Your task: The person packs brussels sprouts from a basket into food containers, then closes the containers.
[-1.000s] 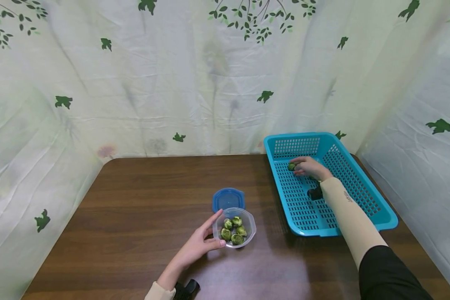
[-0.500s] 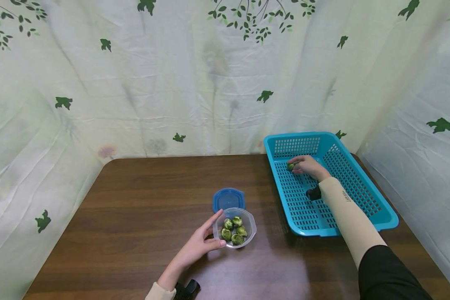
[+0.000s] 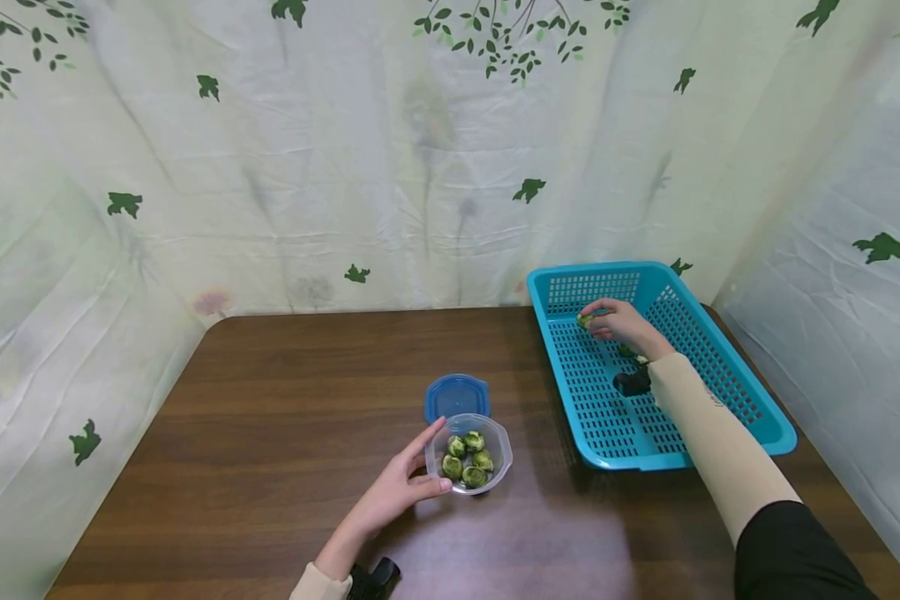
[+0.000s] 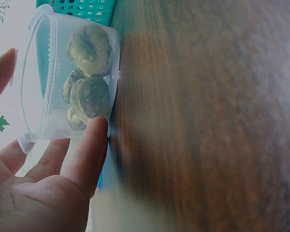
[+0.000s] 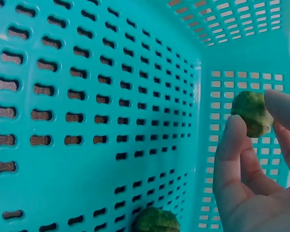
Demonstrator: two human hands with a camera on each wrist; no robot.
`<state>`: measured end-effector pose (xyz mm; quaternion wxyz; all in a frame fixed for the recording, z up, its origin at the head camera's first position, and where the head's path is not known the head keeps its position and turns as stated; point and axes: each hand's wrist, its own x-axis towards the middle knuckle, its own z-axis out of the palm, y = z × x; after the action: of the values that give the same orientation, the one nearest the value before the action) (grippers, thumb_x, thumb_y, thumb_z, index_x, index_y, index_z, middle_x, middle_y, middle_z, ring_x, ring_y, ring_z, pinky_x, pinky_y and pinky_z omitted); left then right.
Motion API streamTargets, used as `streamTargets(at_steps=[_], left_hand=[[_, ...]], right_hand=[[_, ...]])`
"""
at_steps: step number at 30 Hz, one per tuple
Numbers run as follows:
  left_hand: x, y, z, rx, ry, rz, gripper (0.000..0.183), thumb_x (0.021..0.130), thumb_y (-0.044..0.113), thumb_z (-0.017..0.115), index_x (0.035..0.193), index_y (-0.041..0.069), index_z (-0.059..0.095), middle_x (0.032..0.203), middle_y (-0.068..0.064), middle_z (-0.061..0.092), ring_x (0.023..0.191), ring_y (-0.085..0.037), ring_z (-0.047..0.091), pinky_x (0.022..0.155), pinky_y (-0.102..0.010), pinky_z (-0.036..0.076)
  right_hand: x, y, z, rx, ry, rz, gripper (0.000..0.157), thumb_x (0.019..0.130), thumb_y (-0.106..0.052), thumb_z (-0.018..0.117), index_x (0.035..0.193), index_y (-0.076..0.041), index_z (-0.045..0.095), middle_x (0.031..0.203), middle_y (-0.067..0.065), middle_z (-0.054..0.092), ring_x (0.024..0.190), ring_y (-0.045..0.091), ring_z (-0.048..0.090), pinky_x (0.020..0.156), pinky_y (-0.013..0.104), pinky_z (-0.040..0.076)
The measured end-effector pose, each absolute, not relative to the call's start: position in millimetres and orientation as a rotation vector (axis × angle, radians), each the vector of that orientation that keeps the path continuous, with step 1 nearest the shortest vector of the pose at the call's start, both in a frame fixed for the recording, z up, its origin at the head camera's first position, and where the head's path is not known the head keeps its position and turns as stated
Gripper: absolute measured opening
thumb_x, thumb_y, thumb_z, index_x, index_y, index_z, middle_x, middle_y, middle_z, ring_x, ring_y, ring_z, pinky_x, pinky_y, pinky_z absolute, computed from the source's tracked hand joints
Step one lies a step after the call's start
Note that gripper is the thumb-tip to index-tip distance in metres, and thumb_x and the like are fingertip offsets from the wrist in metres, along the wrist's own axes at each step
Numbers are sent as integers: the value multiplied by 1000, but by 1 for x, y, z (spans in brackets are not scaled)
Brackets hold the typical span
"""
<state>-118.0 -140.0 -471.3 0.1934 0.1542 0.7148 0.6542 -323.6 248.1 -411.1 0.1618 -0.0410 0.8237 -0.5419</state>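
My left hand point(image 3: 399, 487) grips the side of a small clear plastic container point(image 3: 506, 468), thumb on the near side and index finger along the far side. Several Brussels sprouts point(image 3: 474, 477) lie inside it, and in the left wrist view they show through its wall. Over the blue basket point(image 3: 597, 460), my right hand point(image 3: 624, 323) pinches one Brussels sprout point(image 5: 251, 112) between thumb and fingertips, off the basket floor. Another sprout point(image 5: 157, 221) lies on that floor, below the right hand in the head view.
A blue lid point(image 3: 456, 395) lies on the brown wooden table point(image 3: 292, 400), right behind the container. The basket's raised, perforated walls stand around the right hand. A leaf-printed white curtain point(image 3: 390, 183) hangs behind the table.
My right hand has lifted slightly with the pinched sprout, and more of the sprouts beneath the wrist now shows. The left hand and container have stayed put.
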Motion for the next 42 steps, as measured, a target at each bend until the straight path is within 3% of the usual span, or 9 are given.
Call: streamTargets(at_steps=[5, 14, 19, 24, 27, 36, 42], left_hand=[[-118, -140, -471, 436, 2010, 1831, 80, 91, 6, 65, 154, 15, 18, 155, -23, 14, 127, -41, 42, 93, -31, 48], [-118, -140, -472, 437, 2045, 1820, 80, 90, 7, 67, 154, 14, 19, 154, -23, 16, 127, -40, 42, 95, -32, 46], [-118, -140, -473, 442, 2054, 1817, 79, 90, 8, 67, 154, 15, 20, 154, -24, 17, 126, -39, 43, 95, -34, 46], [-118, -139, -472, 442, 2058, 1816, 79, 90, 8, 67, 154, 15, 21, 154, -24, 17, 126, -40, 43, 95, -34, 46], [-118, -139, -472, 436, 2059, 1817, 79, 90, 9, 67, 154, 15, 21, 154, -24, 16, 126, -40, 43, 95, -33, 46], [-117, -139, -472, 427, 2047, 1830, 79, 90, 8, 67, 154, 15, 21, 152, -27, 19, 124, -39, 45, 94, -31, 47], [-117, -139, -473, 447, 2010, 1860, 81, 89, 4, 67, 154, 13, 19, 149, -32, 21, 118, -38, 51, 91, -29, 48]], right_hand=[[-322, 252, -409, -116, 2340, -1566, 29, 100, -6, 47, 126, 5, 45, 120, 22, 51, 87, 27, 55, 84, 48, 45], [-309, 253, -401, -198, 2278, -1590, 30, 101, -9, 46, 127, 4, 40, 124, 26, 48, 110, 44, 51, 95, 56, 41], [-303, 250, -398, -264, 2205, -1662, 31, 102, -8, 44, 128, 7, 37, 124, 29, 47, 106, 33, 58, 98, 53, 41], [-297, 246, -395, -318, 2157, -1728, 27, 102, -7, 45, 124, 8, 39, 116, 22, 53, 92, 16, 63, 88, 36, 51], [-292, 244, -393, -337, 2140, -1753, 26, 101, -7, 46, 122, 7, 40, 111, 18, 56, 90, 15, 63, 84, 31, 52], [-277, 232, -386, -383, 2137, -1750, 25, 100, -9, 49, 119, 5, 42, 112, 24, 56, 89, 18, 62, 88, 38, 51], [-267, 224, -380, -434, 2089, -1767, 19, 100, -8, 50, 115, 1, 44, 108, 21, 58, 88, 20, 62, 88, 40, 51]])
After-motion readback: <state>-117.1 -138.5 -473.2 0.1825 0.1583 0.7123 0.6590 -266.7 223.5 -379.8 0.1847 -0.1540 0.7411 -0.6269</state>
